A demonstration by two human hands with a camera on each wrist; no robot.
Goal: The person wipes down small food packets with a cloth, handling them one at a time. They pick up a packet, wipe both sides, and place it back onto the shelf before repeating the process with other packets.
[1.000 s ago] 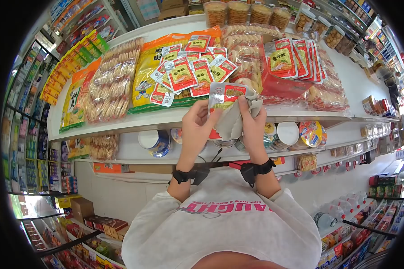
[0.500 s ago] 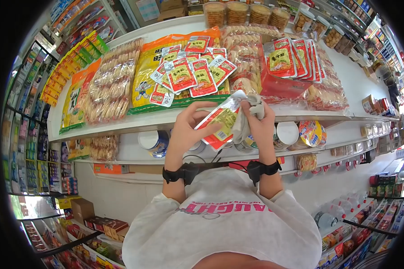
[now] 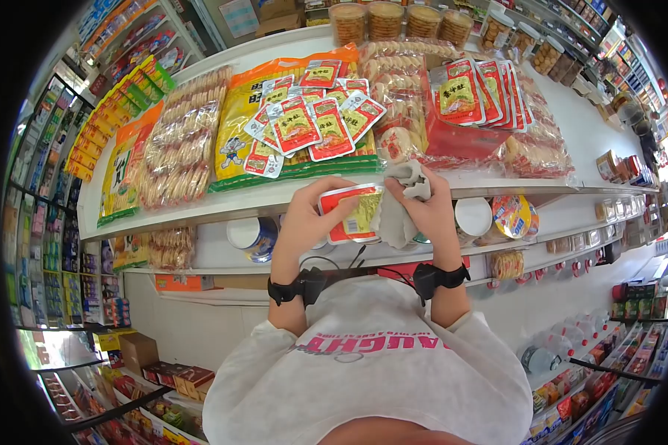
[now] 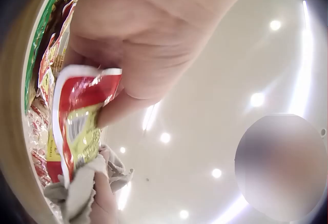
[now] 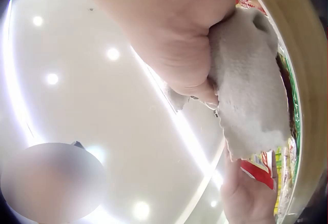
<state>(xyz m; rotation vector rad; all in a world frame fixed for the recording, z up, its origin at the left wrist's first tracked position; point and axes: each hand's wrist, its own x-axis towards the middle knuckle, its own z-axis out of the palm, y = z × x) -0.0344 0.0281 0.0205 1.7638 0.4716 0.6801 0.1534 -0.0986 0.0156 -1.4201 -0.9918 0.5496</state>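
Observation:
My left hand (image 3: 308, 219) grips a red and yellow snack packet (image 3: 351, 213) just in front of the top shelf's edge (image 3: 200, 208). Its thumb lies over the packet's left end. The left wrist view shows the packet (image 4: 77, 126) pinched under my fingers (image 4: 118, 106). My right hand (image 3: 430, 211) clutches a grey cloth (image 3: 399, 215) and holds it against the packet's right side. In the right wrist view the cloth (image 5: 251, 90) bulges out of my fist, with the packet's red corner (image 5: 259, 175) below it.
A pile of like red packets (image 3: 308, 119) lies on big orange and green snack bags (image 3: 237, 141). More red packets (image 3: 475, 89) and cookie bags (image 3: 178, 141) fill the shelf. Tins (image 3: 252, 237) stand on the lower shelf. Jars (image 3: 386, 18) line the back.
The packet has come down from upright in front of the pile to lie flat and lower, near the shelf edge. Both hands moved down with it, the cloth staying against it.

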